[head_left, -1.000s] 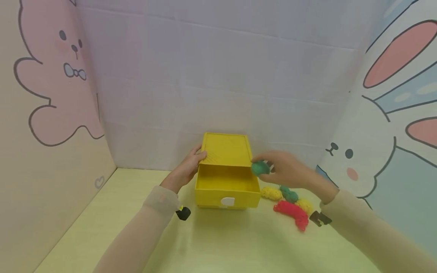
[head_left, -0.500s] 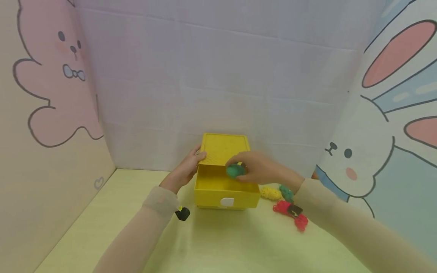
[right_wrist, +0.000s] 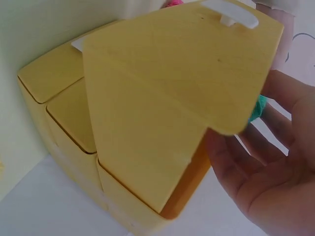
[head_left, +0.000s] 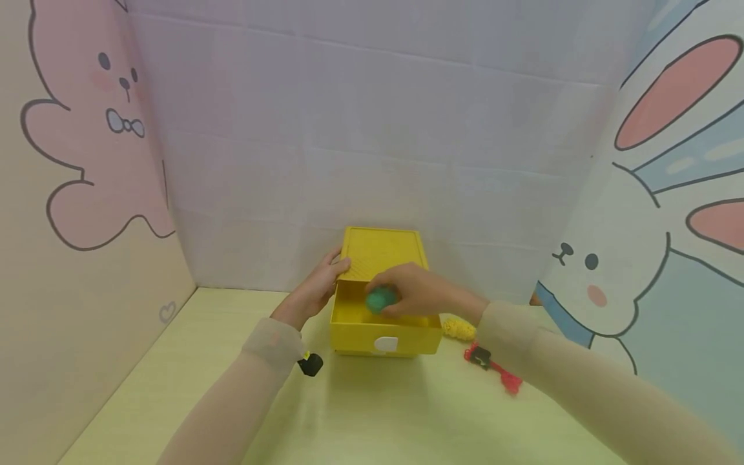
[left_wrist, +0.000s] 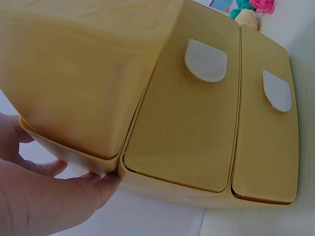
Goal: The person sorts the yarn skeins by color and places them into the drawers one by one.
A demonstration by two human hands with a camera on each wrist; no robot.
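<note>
A small yellow drawer cabinet [head_left: 383,250] stands by the back wall, its top drawer [head_left: 354,337] pulled out. Two lower drawers with white tabs are closed in the left wrist view. My left hand [head_left: 314,285] grips the cabinet's upper left edge, thumb at the front corner. Over the open drawer, my right hand [head_left: 420,290] holds a green ball of yarn [head_left: 380,300] between thumb and fingers. In the right wrist view, the drawer's wall hides most of the green yarn [right_wrist: 258,108].
Right of the cabinet lie a yellow yarn bundle [head_left: 459,329] and a red one [head_left: 511,382], the latter partly covered by my right sleeve and wrist camera. Cartoon-printed panels stand at both sides, and a pale back wall [head_left: 372,148] closes the far side.
My right hand has carried the green yarn leftward from beside the cabinet to over the open drawer and slightly lower. My left hand has stayed on the cabinet.
</note>
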